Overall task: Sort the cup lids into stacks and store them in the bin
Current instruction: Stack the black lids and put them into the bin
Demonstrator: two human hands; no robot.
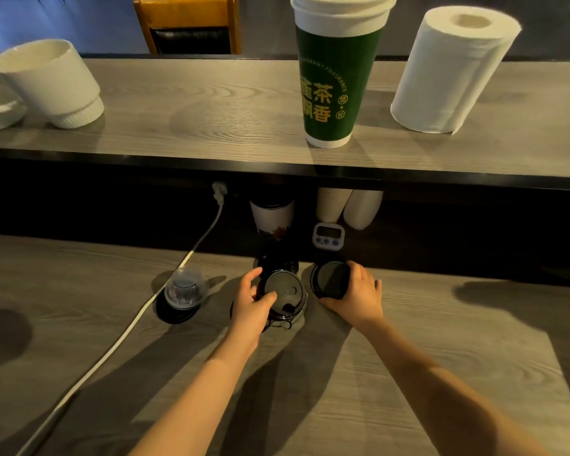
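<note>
On the lower wooden counter, my left hand grips a black flat lid with a sip plug, lying on top of other black lids. Behind it lies another black lid. My right hand holds a second black round lid, tilted up on its edge with its face toward me. To the left, a clear dome lid sits on a black lid. No bin is in view.
A white power cable crosses the counter from a plug at the back. Paper cups and a small timer stand under the raised shelf. On the shelf stand a green cup stack, a paper towel roll and white ceramic cups.
</note>
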